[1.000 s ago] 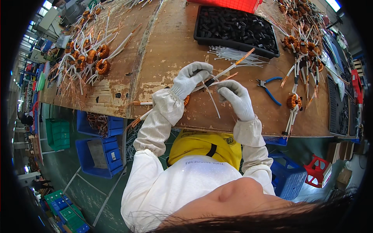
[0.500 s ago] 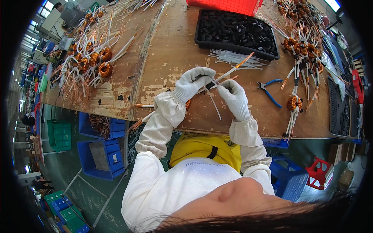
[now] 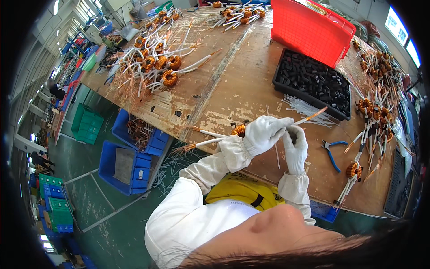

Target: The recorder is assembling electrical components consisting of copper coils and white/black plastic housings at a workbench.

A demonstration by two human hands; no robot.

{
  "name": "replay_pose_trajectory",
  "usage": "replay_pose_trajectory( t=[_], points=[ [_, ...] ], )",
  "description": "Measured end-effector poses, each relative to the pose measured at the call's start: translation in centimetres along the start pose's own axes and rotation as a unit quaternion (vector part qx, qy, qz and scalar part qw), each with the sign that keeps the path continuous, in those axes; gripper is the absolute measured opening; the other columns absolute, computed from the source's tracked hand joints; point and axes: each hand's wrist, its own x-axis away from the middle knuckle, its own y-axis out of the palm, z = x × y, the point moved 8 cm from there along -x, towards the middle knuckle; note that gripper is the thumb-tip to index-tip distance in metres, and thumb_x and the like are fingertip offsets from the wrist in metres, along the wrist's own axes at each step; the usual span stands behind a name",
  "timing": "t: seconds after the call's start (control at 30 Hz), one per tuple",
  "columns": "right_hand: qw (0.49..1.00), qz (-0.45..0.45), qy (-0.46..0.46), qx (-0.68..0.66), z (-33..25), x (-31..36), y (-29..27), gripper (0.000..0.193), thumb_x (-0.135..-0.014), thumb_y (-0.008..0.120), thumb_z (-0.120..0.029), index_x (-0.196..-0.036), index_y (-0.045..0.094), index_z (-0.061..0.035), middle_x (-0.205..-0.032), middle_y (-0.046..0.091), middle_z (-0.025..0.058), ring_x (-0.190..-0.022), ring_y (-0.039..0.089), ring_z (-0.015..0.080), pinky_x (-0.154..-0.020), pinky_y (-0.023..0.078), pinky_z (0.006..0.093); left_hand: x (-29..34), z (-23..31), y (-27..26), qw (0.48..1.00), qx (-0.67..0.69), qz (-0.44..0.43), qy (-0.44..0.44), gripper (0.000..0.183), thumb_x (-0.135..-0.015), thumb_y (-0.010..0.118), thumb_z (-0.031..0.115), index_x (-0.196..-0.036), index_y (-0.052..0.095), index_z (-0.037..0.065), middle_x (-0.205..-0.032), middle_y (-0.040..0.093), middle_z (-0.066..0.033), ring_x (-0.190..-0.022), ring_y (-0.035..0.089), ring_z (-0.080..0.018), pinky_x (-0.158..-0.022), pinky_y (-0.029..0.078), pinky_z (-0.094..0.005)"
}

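Both my hands wear white knitted gloves and meet over the table's near side. My left hand (image 3: 264, 134) is closed around the white leads of a copper-wound ring coil (image 3: 238, 130); the coil shows beside its wrist. One white lead (image 3: 313, 115) with a bare copper end sticks out past the fingertips, and other leads (image 3: 208, 132) point left. My right hand (image 3: 296, 148) is closed, its fingertips against the left ones; what they pinch is hidden. A thin white cable tie (image 3: 277, 156) hangs below the left fingers.
Right of my hands lie blue-handled cutters (image 3: 333, 154). Beyond are loose white cable ties (image 3: 309, 111), a black tray (image 3: 280, 85) of small black pieces and a red crate (image 3: 309, 36). Coil piles lie left (image 3: 161, 67) and right (image 3: 376, 110). Blue bins (image 3: 123, 168) stand below the table's left edge.
The view has swung left, so the table appears shifted right and tilted. My left hand has turned over the joint, covering the black piece seen there before. My right fingers have come closer to it.
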Motion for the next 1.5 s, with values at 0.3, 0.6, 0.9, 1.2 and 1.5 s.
replay_pose_trajectory(
  t=[0.3,0.6,0.9,1.2,1.5],
  points=[
    [0.999,0.005,-0.033,0.009,0.2,-1.3,-0.3,0.050,-0.092,0.068,-0.004,-0.141,0.056,-0.0098,-0.093,0.065,0.0021,-0.076,0.057,0.0082,-0.072,0.050,0.0247,1.7,2.0,-0.1,0.999,0.002,0.047,-0.012,0.029,-0.086,0.068,-0.002,-0.113,0.069,0.008,-0.088,0.070,-0.0108,-0.080,0.069,-0.0291,-0.074,0.055,-0.0379],
    [1.000,-0.012,-0.010,-0.007,1.4,-2.6,0.5,0.049,-0.091,0.071,-0.007,-0.138,0.058,-0.0105,-0.094,0.067,0.0013,-0.076,0.058,0.0087,-0.072,0.051,0.0259,6.4,-3.0,4.6,0.860,0.424,0.027,-0.282,0.031,-0.098,0.045,-0.013,-0.116,0.062,0.004,-0.100,0.064,-0.0031,-0.090,0.060,-0.0108,-0.085,0.050,-0.0256],
    [0.998,0.038,0.049,0.021,2.8,-0.7,-1.6,0.045,-0.092,0.068,-0.002,-0.135,0.059,-0.0082,-0.096,0.065,0.0047,-0.081,0.060,0.0118,-0.074,0.051,0.0269,7.1,3.9,7.1,0.766,0.471,-0.217,-0.380,0.021,-0.094,0.060,0.001,-0.113,0.067,0.004,-0.089,0.067,-0.0031,-0.079,0.061,-0.0103,-0.073,0.049,-0.0247],
    [0.985,0.058,-0.023,0.159,0.7,4.7,-5.8,0.042,-0.089,0.068,-0.012,-0.131,0.063,-0.0107,-0.091,0.068,0.0101,-0.077,0.067,0.0211,-0.075,0.054,0.0328,12.0,2.7,1.7,0.725,0.564,-0.128,-0.374,0.028,-0.096,0.056,0.007,-0.122,0.061,-0.001,-0.097,0.066,-0.0099,-0.090,0.062,-0.0188,-0.083,0.051,-0.0331],
    [0.805,0.370,-0.034,0.462,-3.1,10.4,-24.5,0.029,-0.088,0.071,-0.020,-0.115,0.066,-0.0108,-0.102,0.067,0.0140,-0.088,0.068,0.0329,-0.079,0.055,0.0425,21.3,1.3,-0.6,0.668,0.609,-0.080,-0.421,0.039,-0.097,0.066,0.024,-0.128,0.060,0.000,-0.104,0.068,-0.0067,-0.097,0.061,-0.0172,-0.091,0.049,-0.0333]
  ],
)
